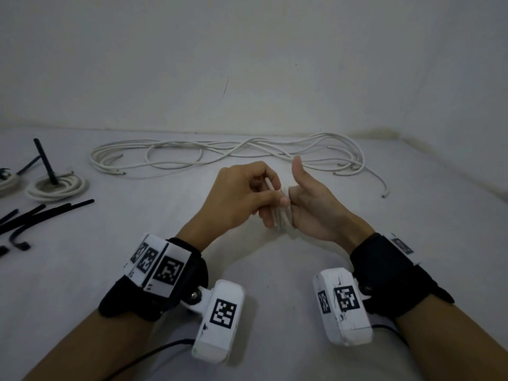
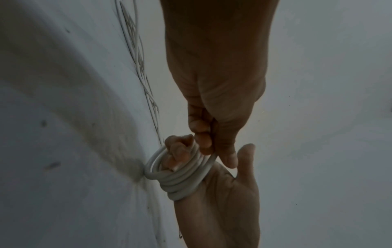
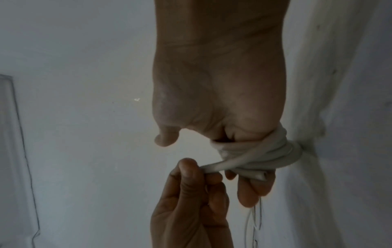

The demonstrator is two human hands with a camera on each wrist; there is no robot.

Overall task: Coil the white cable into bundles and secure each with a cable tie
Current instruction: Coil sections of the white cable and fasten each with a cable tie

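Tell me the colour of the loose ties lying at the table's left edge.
Black. The cable ties show best in the head view, beside a finished coil.

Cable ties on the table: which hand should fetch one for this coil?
Left. The left hand only pinches the cable end, and the black cable ties lie on its side. The coil is wound round the right hand fingers, so that hand is occupied.

perhaps a plain room: bare white wall (image 1: 247, 50), white surface (image 1: 275, 270).
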